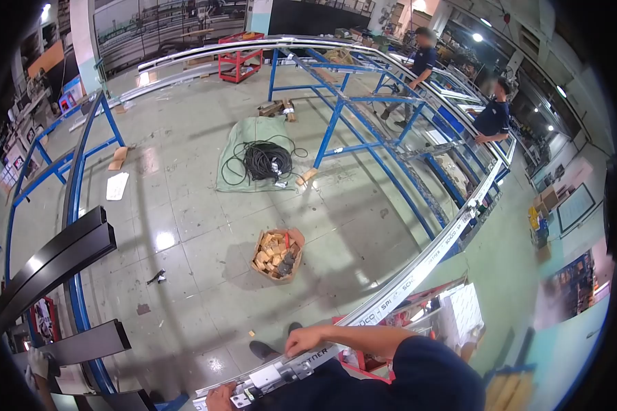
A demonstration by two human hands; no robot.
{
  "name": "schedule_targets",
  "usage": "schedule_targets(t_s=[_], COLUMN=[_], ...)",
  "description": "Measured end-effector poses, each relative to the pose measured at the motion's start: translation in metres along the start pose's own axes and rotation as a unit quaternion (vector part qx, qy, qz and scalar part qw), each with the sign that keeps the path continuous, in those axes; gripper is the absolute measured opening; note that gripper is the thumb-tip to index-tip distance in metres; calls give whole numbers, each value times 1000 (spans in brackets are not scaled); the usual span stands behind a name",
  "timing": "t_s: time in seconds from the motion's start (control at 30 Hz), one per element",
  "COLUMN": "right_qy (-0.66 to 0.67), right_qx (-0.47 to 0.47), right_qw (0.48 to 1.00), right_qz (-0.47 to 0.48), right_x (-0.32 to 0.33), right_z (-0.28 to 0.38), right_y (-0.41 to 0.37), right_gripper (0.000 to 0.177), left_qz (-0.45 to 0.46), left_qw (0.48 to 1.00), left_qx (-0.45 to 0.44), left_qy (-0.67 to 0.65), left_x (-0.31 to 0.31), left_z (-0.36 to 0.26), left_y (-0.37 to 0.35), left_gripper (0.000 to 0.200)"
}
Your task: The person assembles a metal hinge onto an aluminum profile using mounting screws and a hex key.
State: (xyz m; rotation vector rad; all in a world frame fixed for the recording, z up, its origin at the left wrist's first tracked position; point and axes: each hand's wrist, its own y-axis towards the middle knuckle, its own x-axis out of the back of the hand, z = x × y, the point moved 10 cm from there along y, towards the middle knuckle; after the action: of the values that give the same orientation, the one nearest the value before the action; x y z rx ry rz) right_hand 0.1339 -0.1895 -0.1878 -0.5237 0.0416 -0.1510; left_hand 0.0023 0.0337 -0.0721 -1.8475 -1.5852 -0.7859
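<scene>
A long aluminium profile [391, 296], wrapped in white printed film, runs from the bottom centre up to the right. My right hand [304, 340] reaches in from the right, its fingers curled over the profile's edge. At the near end, my left hand [219, 397] grips the profile; the lower frame edge cuts off part of it. Between my two hands, a silver metal fitting [273, 377] sits on the profile. Dark shoes [262, 351] show on the floor just beyond.
A cardboard box [277, 255] of wooden blocks stands on the floor. Behind it, black cable [267, 161] lies coiled on a green sheet. Blue trestles [329, 130] flank both sides. Dark profiles [55, 264] and another person's gloved hand [38, 363] are left. Two people stand at upper right.
</scene>
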Motion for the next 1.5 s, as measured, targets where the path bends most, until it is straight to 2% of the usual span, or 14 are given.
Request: schedule_targets(t_s=[0.1, 0.2, 0.3, 0.33, 0.57, 0.63, 0.67, 0.77, 0.83, 0.93, 1.17, 1.43, 1.5], right_qy=[78, 86, 80, 70, 33, 18, 13, 119, 86, 25, 83, 64, 50], right_qx=[24, 32, 26, 14, -24, -29, -43, 25, -5, -28, -22, -24, -34], right_qw=[996, 996, 996, 996, 997, 996, 997, 990, 994, 997, 996, 997, 998], right_qz=[-24, -23, -42, -47, -69, -81, -66, -68, -66, -66, -39, -24, -26], right_x=[-1, -1, 0, -1, 2, 3, 1, -4, -1, 0, -3, -5, -5], right_z=[-1, -6, -15, -14, -11, -11, -18, -13, -16, -12, -9, -7, -10], right_y=[-1, 3, 6, 6, 2, 4, 10, 5, 2, 4, -4, 5, 8], right_gripper=[30, 31, 32, 32, 36, 36, 34, 33, 32, 31, 34, 31, 32], left_qz=[7, -10, -7, 9, -40, -47, -40, -34, -48, -22, -25, -10, -29], left_qw=[1000, 1000, 999, 999, 997, 992, 993, 996, 995, 995, 998, 999, 998], left_qx=[18, 5, -9, 10, -36, -42, -36, -40, -64, -47, -36, -24, -52], left_qy=[-6, 24, 32, 40, 58, 112, 102, 73, 59, 86, 53, 21, 32], left_x=[0, -2, -9, -10, -13, -28, -25, -17, -15, -18, -12, -6, -6], left_z=[-3, -2, 4, 7, 9, 28, 25, 16, 11, 11, 12, 3, 2], left_y=[-1, -5, -8, -10, -18, -27, -24, -19, -19, -21, -17, -14, -16], left_gripper=[49, 51, 51, 49, 53, 56, 56, 57, 56, 52, 49, 45, 43])
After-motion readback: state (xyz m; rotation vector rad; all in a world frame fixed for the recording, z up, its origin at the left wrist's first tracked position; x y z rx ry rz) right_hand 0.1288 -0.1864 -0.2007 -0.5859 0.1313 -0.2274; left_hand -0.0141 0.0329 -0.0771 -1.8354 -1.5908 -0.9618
